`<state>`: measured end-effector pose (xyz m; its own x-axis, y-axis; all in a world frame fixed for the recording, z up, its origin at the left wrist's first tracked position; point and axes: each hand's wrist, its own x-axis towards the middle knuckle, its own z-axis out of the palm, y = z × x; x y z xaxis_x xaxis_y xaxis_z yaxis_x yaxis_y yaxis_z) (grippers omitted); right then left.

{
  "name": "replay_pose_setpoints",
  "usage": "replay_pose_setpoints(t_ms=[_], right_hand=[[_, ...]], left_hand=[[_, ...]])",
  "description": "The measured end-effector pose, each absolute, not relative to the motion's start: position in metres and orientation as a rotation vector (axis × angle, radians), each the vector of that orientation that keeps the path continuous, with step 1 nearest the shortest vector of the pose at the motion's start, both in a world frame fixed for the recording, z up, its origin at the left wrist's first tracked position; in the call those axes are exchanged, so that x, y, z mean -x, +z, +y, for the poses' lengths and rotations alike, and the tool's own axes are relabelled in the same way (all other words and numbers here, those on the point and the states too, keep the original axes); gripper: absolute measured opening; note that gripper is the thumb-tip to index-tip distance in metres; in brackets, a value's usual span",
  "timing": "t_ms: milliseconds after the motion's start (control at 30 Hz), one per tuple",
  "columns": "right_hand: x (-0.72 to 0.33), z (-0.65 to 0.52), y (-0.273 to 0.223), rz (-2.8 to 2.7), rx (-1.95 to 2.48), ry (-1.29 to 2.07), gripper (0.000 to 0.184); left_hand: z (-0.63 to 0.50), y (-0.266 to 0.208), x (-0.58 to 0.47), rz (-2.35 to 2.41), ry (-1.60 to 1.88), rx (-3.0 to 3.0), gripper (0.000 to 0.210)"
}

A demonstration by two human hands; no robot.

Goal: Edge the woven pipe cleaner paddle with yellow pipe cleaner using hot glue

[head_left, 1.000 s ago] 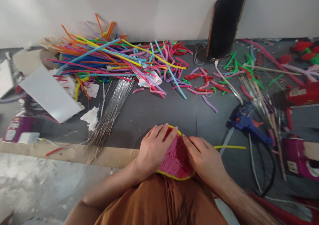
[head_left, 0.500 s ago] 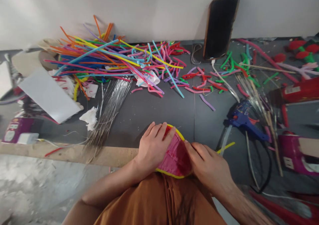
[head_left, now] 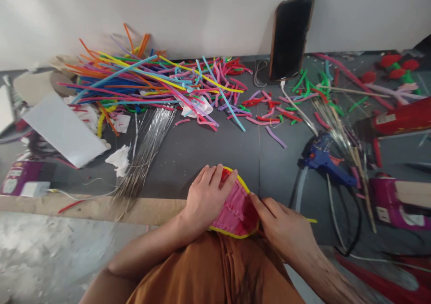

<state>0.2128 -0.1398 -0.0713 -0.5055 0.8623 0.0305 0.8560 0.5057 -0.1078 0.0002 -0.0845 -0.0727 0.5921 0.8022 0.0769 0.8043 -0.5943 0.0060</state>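
At the near edge of the table is a rounded pink and red piece point(head_left: 232, 209), gathered along its middle and rimmed with a yellow pipe cleaner point(head_left: 230, 235). My left hand point(head_left: 207, 200) lies over its left side, holding it with bent fingers; the thumb side is partly hidden. At the right rim, my right hand point(head_left: 284, 221) has its index finger pressed on the yellow edge, its other fingers curled. A loose yellow end sticks out to the right from behind this hand. The piece's underside is out of sight.
Across the back lies a heap of coloured pipe cleaners point(head_left: 134, 81) beside a bundle of thin wires point(head_left: 148, 147). A phone point(head_left: 291, 37) leans on the wall. To the right are a blue glue gun point(head_left: 328, 160) with its cord, a red tool point(head_left: 402, 117) and a purple box point(head_left: 387, 203).
The loose yellow end beyond my right hand has swung lower and now lies nearly level. My hands keep almost the same hold. The whole view has shifted slightly.
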Motion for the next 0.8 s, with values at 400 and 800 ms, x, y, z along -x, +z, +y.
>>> replay_pose_setpoints(t_ms=[400,800], right_hand=[[-0.2122,-0.1422,-0.0728,-2.714,1.561,0.146,0.045],[-0.2103,-0.1361,-0.076,-2.666,1.535,0.168,0.035]], left_hand=[[-0.0862,-0.0697,-0.0041,-1.316,0.042,2.769,0.041],[-0.0859,-0.0726,-0.0069,-1.355,-0.031,2.762,0.036]])
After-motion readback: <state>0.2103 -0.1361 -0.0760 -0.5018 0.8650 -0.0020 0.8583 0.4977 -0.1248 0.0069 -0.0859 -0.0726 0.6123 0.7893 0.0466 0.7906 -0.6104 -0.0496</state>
